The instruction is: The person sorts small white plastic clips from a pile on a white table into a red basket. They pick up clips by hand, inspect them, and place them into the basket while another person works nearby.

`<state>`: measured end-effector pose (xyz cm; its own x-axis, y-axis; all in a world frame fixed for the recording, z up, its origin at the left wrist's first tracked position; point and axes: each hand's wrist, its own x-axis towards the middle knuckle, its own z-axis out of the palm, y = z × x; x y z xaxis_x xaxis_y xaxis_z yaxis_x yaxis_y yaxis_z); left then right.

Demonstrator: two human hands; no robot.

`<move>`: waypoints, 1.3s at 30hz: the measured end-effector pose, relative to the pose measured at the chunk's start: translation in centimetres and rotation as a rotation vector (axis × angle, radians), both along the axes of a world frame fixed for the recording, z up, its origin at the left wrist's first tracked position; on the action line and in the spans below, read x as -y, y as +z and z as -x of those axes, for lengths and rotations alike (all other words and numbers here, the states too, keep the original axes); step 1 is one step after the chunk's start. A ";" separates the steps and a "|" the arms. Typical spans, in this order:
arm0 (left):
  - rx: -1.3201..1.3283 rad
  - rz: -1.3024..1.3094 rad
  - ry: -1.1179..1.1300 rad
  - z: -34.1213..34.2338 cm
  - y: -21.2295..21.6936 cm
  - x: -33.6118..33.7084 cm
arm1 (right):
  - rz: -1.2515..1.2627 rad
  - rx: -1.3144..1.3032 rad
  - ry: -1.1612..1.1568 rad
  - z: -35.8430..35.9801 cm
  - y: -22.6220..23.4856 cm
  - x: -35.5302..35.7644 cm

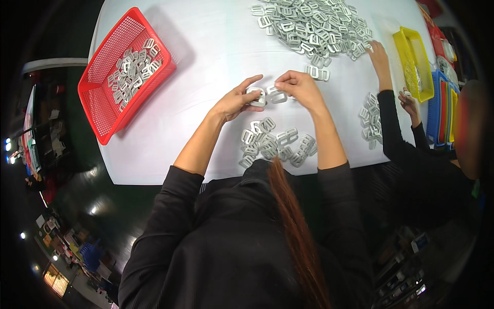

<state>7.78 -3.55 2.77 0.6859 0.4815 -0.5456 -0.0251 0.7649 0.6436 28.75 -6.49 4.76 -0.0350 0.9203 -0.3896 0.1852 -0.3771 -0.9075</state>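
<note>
Over the white table my left hand (237,99) grips a light-grey slotted buckle (257,98) between thumb and fingers. Just to its right, my right hand (301,88) pinches another grey buckle (278,96) at its upper edge. The two buckles are close together. Nearer my body lies a small loose pile of the same buckles (267,144). A much larger heap of buckles (319,28) covers the far middle of the table, with a few pieces (318,73) at its near edge, beyond my right hand.
A red perforated basket (146,85) with several buckles stands on the left of the white table (206,46). At the right, a co-worker's hand (379,59) reaches to the heap, beside another buckle pile (370,118). A yellow basket (427,77) and blue trays (437,110) are beyond.
</note>
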 end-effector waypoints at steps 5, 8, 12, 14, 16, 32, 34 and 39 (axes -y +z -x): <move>0.120 0.039 0.164 0.3 -1.0 0.9 | 0.032 -0.082 -0.075 3.1 -0.1 -0.7; 0.122 0.035 0.169 1.5 -0.4 0.8 | -0.021 0.135 -0.204 -2.6 -1.5 0.2; 0.198 0.067 0.180 2.2 -0.5 0.4 | 0.140 0.641 -0.262 -8.7 -4.6 3.8; 0.194 0.084 0.197 1.8 -0.7 0.5 | -0.032 0.799 -0.207 -6.8 -5.5 4.7; 0.197 0.106 0.196 1.6 -1.0 0.7 | -0.242 0.917 -0.161 -4.1 -6.1 5.0; 0.164 0.073 0.247 0.1 0.7 4.2 | -0.115 0.038 0.336 0.1 5.2 2.9; 0.208 0.036 0.180 -0.2 1.5 4.8 | -0.199 0.076 0.428 1.8 5.7 2.4; 0.288 0.063 0.305 0.7 3.6 6.3 | -0.295 0.471 0.432 6.6 5.9 1.7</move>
<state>7.12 -9.84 6.37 0.6457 0.6578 -0.3877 -0.4284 0.7324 0.5292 22.16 -8.22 10.70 -0.3096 0.9318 -0.1896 0.6616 0.0679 -0.7468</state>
